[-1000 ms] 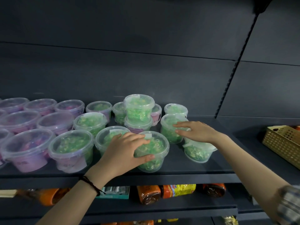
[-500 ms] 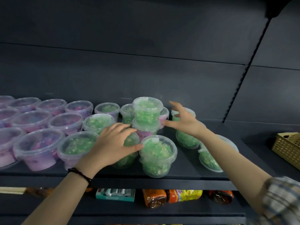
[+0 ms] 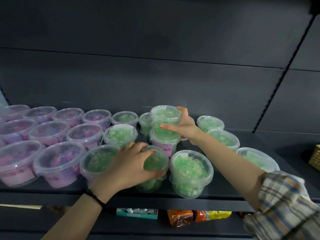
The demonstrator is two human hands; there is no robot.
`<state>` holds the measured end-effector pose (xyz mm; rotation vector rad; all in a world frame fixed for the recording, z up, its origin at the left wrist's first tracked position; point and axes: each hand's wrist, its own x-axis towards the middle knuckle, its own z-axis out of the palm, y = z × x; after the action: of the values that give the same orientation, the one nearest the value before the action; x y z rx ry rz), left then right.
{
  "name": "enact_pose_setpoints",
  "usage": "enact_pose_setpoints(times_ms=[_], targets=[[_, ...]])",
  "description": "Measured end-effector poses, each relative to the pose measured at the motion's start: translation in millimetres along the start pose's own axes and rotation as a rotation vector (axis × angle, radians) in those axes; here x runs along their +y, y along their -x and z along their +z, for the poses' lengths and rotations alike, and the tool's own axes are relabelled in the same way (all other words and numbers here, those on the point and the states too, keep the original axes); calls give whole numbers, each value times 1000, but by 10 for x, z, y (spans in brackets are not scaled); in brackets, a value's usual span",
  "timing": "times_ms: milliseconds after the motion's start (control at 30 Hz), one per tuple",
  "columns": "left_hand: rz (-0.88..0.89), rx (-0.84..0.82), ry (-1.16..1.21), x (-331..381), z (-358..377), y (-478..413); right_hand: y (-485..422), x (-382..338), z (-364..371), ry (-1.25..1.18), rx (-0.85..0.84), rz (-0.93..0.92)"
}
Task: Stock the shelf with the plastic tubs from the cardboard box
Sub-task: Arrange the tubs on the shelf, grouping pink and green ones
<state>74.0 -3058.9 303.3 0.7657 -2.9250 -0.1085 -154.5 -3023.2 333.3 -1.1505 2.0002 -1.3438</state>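
Observation:
Clear lidded plastic tubs stand in rows on the dark shelf (image 3: pixel 216 199): purple-filled tubs (image 3: pixel 58 168) on the left, green-filled ones (image 3: pixel 191 174) in the middle and right. My left hand (image 3: pixel 131 167) lies over the lid and side of a front-row green tub (image 3: pixel 154 170), fingers wrapped on it. My right hand (image 3: pixel 181 126) grips the top green tub (image 3: pixel 164 118), which sits stacked on a purple-labelled tub (image 3: pixel 164 144) further back. The cardboard box is not in view.
More green tubs (image 3: pixel 223 139) stand right of my right forearm, one (image 3: pixel 256 159) at the shelf front. A yellow basket (image 3: pixel 315 158) sits at the far right edge. Packaged goods (image 3: pixel 197 217) lie on the shelf below. A slotted upright (image 3: pixel 277 90) runs up the back panel.
My right hand left the tubs on the right and moved back-left to grip the stacked top tub. My left hand slid from the front-right green tub onto its left neighbour.

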Motion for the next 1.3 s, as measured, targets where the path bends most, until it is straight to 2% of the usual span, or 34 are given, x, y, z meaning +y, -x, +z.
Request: enact_pose_setpoints(times_ms=[100, 200, 467, 633, 700, 800, 1067, 1300], targets=[[22, -33, 17, -4, -15, 7, 21, 5, 6, 0, -97, 7], [48, -10, 68, -49, -50, -76, 38, -4, 11, 24, -121, 27], [106, -96, 198, -114, -51, -460, -43, -86, -5, 41, 39, 2], [117, -110, 162, -123, -16, -499, 9, -32, -388, -137, 204, -42], [126, -73, 115, -123, 1, -485, 95, -2, -602, -99, 175, 2], [102, -17, 87, -157, 26, -433, 233, 112, -788, 89, 115, 94], [28, 53, 25, -198, 125, -299, 327, 357, -549, 306, -50, 168], [16, 96, 62, -134, 108, -217, 317, 496, -473, 275, -214, 216]])
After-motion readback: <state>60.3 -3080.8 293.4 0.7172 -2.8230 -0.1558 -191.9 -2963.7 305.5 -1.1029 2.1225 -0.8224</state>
